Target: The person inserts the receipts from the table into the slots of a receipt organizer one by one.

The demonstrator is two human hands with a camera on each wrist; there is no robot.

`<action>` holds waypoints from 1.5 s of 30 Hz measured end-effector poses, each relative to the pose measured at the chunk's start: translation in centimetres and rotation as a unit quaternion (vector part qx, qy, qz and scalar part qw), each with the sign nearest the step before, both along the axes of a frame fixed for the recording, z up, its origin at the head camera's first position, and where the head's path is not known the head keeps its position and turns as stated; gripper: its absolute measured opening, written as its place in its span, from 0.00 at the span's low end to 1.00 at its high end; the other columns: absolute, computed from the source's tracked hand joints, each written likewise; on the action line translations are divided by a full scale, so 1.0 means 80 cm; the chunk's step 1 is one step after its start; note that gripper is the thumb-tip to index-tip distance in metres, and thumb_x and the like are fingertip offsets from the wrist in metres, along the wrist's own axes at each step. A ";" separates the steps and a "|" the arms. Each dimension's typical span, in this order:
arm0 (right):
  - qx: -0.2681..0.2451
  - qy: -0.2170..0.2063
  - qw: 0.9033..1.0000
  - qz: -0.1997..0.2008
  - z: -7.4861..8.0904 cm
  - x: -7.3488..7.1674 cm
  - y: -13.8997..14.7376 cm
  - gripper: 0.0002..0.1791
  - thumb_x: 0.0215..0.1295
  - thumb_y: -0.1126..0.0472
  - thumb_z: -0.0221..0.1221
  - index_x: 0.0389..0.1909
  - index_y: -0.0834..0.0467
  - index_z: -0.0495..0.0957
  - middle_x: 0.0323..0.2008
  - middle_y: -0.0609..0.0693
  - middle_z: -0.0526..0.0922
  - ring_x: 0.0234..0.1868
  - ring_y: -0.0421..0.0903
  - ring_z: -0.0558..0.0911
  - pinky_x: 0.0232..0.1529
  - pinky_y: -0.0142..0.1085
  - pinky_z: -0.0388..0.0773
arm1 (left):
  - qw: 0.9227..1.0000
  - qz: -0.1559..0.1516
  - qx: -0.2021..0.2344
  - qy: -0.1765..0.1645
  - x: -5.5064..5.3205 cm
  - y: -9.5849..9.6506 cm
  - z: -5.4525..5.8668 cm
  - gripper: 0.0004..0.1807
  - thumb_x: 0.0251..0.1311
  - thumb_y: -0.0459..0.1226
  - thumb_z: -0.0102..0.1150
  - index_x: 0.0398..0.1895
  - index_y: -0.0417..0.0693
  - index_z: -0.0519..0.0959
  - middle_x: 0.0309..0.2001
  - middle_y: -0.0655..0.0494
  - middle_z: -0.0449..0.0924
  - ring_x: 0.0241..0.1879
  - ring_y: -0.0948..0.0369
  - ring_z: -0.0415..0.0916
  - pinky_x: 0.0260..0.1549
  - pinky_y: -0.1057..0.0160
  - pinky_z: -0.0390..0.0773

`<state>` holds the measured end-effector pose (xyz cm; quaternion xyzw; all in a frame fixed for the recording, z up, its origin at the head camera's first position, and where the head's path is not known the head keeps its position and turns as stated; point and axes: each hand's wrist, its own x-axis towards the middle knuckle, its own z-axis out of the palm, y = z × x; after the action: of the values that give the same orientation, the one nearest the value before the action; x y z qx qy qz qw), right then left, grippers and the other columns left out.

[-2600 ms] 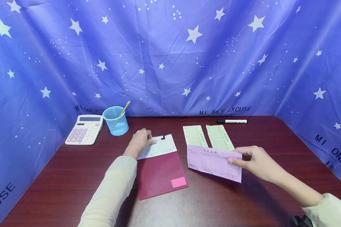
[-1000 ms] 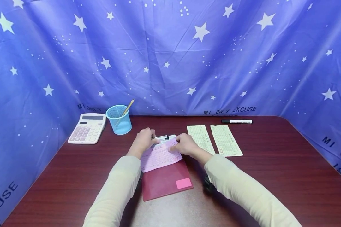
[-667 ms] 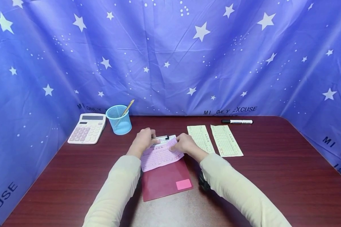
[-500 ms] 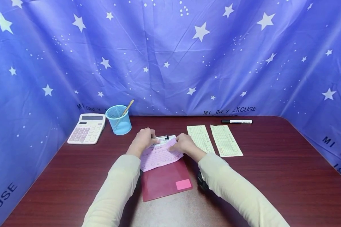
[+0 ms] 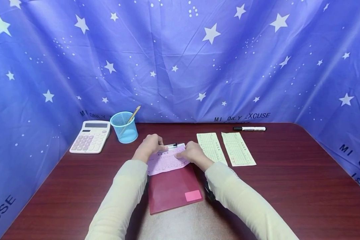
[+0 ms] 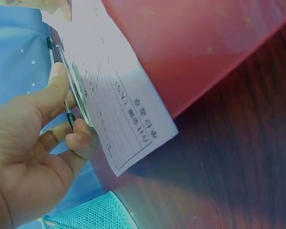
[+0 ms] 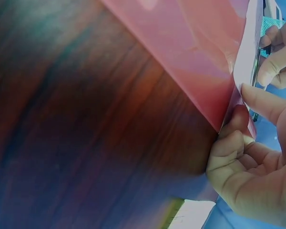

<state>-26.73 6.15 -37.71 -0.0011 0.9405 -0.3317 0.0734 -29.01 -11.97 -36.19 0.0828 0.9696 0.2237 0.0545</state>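
A maroon clipboard (image 5: 172, 188) with a bright pink label (image 5: 193, 195) lies at the middle of the table. My left hand (image 5: 148, 146) grips the wire clip (image 6: 69, 114) at its top edge, thumb on the wire and fingers curled at the black end. The pink printed slip (image 5: 166, 163) lies across the clipboard's upper part, its top edge right at the clip. My right hand (image 5: 194, 153) pinches the slip's right end between thumb and fingers. Beneath the slip a white sheet (image 5: 182, 145) shows only as a strip along the top.
Two pale green slips (image 5: 211, 146) lie side by side to the right of the clipboard. Behind them is a black-and-white marker (image 5: 249, 128). At the back left stand a blue mesh cup (image 5: 124, 128) with a pencil (image 5: 134, 113) and a white calculator (image 5: 90, 136). A starry blue curtain (image 5: 168, 50) backs the table.
My right hand has brought the pink slip leftward from over the green slips onto the clipboard, then slid it up toward the clip. My left hand has stayed at the clip.
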 end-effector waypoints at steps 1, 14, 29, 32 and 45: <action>0.001 -0.001 1.000 0.000 0.000 -0.001 0.000 0.21 0.53 0.55 0.75 0.18 0.56 0.70 0.17 0.46 0.68 0.22 0.43 0.69 0.22 0.32 0.65 | 1.000 0.000 -0.002 0.000 0.000 0.000 0.000 0.12 0.61 0.42 0.72 0.27 0.44 0.85 0.30 0.52 0.81 0.35 0.56 0.73 0.41 0.57 0.75; 0.024 -0.016 0.999 -0.015 0.004 -0.006 -0.008 0.20 0.56 0.50 0.72 0.24 0.59 0.75 0.17 0.51 0.76 0.14 0.42 0.74 0.17 0.32 0.69 | 1.000 -0.002 -0.013 -0.004 -0.004 -0.001 0.003 0.13 0.62 0.43 0.71 0.26 0.44 0.84 0.26 0.55 0.77 0.34 0.56 0.71 0.36 0.59 0.72; 0.035 -0.009 0.999 -0.022 0.001 -0.009 -0.008 0.21 0.56 0.48 0.73 0.28 0.61 0.77 0.23 0.52 0.77 0.16 0.43 0.75 0.19 0.33 0.72 | 1.000 0.007 -0.001 0.011 0.005 0.003 0.002 0.11 0.59 0.40 0.74 0.26 0.43 0.84 0.31 0.50 0.82 0.37 0.54 0.74 0.44 0.54 0.75; 0.038 0.000 0.999 -0.021 0.001 -0.008 -0.008 0.22 0.56 0.47 0.73 0.29 0.62 0.78 0.24 0.53 0.78 0.18 0.44 0.75 0.22 0.34 0.73 | 1.000 0.006 -0.006 0.023 0.007 0.005 0.000 0.12 0.58 0.40 0.75 0.25 0.44 0.83 0.30 0.50 0.82 0.35 0.54 0.75 0.43 0.54 0.76; -0.091 -0.044 0.995 0.001 -0.001 -0.004 0.009 0.20 0.58 0.60 0.72 0.14 0.57 0.71 0.12 0.47 0.74 0.14 0.38 0.74 0.17 0.27 0.69 | 0.999 0.002 -0.018 0.050 0.008 0.007 -0.009 0.15 0.57 0.39 0.74 0.23 0.46 0.77 0.29 0.51 0.78 0.35 0.52 0.75 0.44 0.52 0.77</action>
<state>-27.01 6.88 -37.76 0.0060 0.9025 -0.4153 0.1145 -28.35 -11.43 -36.95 0.0909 0.9751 0.2024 0.0068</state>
